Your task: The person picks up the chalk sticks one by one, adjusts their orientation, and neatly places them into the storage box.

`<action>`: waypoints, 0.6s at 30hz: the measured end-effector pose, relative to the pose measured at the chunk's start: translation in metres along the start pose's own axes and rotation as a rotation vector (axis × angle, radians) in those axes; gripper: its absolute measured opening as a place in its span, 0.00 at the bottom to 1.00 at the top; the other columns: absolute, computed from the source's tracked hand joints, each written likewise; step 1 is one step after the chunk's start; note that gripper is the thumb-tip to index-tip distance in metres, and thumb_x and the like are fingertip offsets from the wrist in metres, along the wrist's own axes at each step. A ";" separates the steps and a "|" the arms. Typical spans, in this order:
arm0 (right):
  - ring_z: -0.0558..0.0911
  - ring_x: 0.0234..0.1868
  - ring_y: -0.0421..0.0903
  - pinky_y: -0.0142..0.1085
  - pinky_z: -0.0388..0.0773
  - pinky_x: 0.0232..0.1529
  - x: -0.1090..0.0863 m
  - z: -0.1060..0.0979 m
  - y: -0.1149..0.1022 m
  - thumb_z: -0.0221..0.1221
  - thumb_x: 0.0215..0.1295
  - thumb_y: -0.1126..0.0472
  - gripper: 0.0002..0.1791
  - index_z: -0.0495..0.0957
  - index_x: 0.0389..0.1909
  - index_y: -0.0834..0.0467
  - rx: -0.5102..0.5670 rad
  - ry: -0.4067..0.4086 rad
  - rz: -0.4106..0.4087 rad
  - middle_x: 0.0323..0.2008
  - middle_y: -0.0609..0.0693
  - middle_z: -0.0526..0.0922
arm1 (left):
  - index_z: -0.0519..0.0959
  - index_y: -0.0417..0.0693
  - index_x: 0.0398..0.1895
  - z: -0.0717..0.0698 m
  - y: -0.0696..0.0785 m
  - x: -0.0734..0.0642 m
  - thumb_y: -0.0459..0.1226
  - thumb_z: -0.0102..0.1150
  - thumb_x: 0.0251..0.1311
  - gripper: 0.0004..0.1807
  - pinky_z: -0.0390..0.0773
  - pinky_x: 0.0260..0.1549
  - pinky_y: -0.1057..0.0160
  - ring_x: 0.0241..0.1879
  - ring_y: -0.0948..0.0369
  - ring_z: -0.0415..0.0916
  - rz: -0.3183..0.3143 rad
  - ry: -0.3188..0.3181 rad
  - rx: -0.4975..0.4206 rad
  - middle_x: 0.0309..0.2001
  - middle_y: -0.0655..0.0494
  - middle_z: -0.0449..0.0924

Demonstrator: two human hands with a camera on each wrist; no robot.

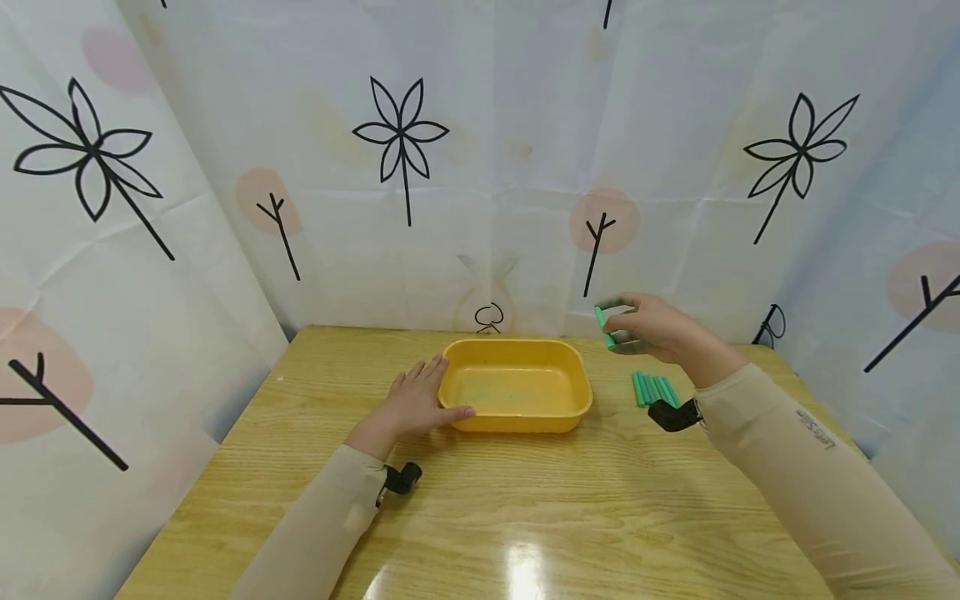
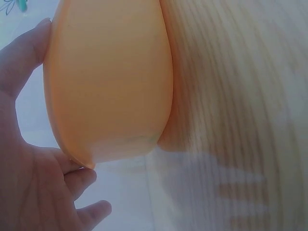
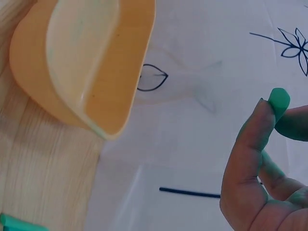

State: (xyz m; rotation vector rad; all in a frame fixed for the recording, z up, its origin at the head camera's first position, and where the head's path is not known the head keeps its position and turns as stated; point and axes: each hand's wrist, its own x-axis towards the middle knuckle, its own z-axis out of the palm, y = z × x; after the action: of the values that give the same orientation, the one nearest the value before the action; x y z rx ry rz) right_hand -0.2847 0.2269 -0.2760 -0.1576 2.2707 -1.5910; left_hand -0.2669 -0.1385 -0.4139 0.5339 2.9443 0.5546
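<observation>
Green chalk stick (image 1: pixel 605 327), pinched in R hand (image 1: pixel 654 325), is raised off surface (image 1: pixel 465 508), R of yellow basin (image 1: pixel 517 423), long axis approx. across basin's L-R length; L hand (image 1: pixel 415 398), fingers spread, rests on basin's L end; chalk row (image 1: pixel 651 388) nr R wrist

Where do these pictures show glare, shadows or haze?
Head view: white glare on the table near the picture's bottom edge; left wrist view: milky haze, and a shadow with finger-like edges beside the tub; right wrist view: muted, slightly hazy colours.
</observation>
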 end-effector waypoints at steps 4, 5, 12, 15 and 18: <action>0.78 0.31 0.44 0.34 0.82 0.40 0.007 0.012 -0.006 0.54 0.71 0.67 0.34 0.54 0.75 0.64 0.004 0.000 -0.001 0.47 0.60 0.68 | 0.45 0.43 0.81 0.001 -0.001 0.001 0.74 0.51 0.57 0.62 0.41 0.71 0.35 0.78 0.41 0.40 0.000 0.000 0.004 0.80 0.46 0.42; 0.78 0.30 0.44 0.34 0.82 0.41 0.009 0.015 -0.007 0.54 0.71 0.67 0.34 0.55 0.75 0.64 0.007 0.002 0.001 0.46 0.60 0.68 | 0.45 0.43 0.81 0.001 -0.002 0.002 0.74 0.51 0.56 0.62 0.41 0.71 0.35 0.78 0.41 0.40 -0.001 -0.002 0.006 0.80 0.47 0.41; 0.78 0.33 0.45 0.37 0.81 0.44 0.025 0.035 -0.012 0.54 0.71 0.67 0.33 0.56 0.75 0.64 0.057 -0.016 0.008 0.51 0.61 0.67 | 0.43 0.45 0.81 0.001 -0.002 0.002 0.75 0.50 0.56 0.63 0.40 0.71 0.35 0.78 0.42 0.39 -0.005 -0.013 0.002 0.81 0.48 0.40; 0.78 0.33 0.46 0.36 0.81 0.43 0.033 0.045 -0.012 0.54 0.71 0.68 0.32 0.57 0.73 0.64 0.096 -0.028 0.008 0.53 0.61 0.66 | 0.44 0.44 0.81 0.001 -0.003 0.002 0.75 0.50 0.56 0.62 0.40 0.71 0.35 0.78 0.42 0.40 -0.001 -0.009 0.000 0.81 0.47 0.41; 0.77 0.32 0.46 0.34 0.81 0.39 0.041 0.054 -0.011 0.55 0.70 0.68 0.31 0.59 0.72 0.64 0.130 -0.034 0.015 0.53 0.61 0.66 | 0.43 0.45 0.81 0.000 -0.003 0.001 0.75 0.50 0.56 0.63 0.40 0.71 0.35 0.78 0.42 0.39 -0.007 -0.014 -0.001 0.81 0.48 0.40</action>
State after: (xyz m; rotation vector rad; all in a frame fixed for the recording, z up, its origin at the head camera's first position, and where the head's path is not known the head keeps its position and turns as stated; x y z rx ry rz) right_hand -0.3044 0.1628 -0.2912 -0.1332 2.1303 -1.7086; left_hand -0.2690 -0.1404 -0.4154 0.5244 2.9311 0.5498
